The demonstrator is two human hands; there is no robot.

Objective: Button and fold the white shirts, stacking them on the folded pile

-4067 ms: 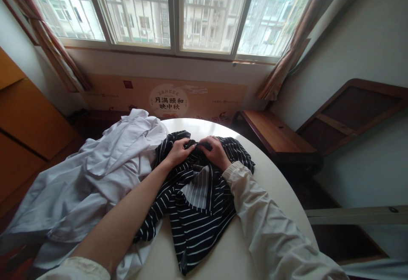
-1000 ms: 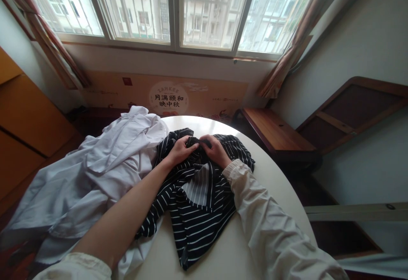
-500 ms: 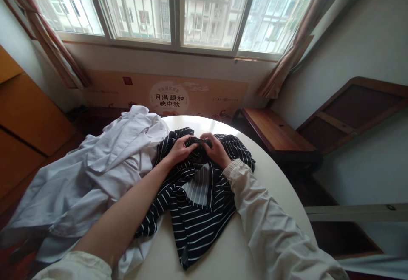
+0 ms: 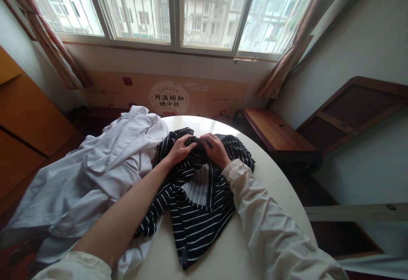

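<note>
A black shirt with white stripes lies crumpled on a round white table. Its paler inner side shows in an opening near the middle. My left hand pinches the bunched cloth at the shirt's far part, thumb pointing right. Close beside it, my right hand grips the same bunched cloth with bent fingers. The fingertips of both hands nearly meet, and the dark fabric between them hides the exact detail held. White cloth lies in a heap left of the shirt, partly behind my left forearm.
The white cloth hangs past the table's left side. A wooden bench or low table stands beyond the right edge, near a leaning wooden frame. Behind are a printed board, barred windows and curtains. A yellow-brown cabinet stands left.
My right hand's fingers have shifted slightly on the bunched cloth. My left hand, the striped shirt and the white heap stay practically where they were.
</note>
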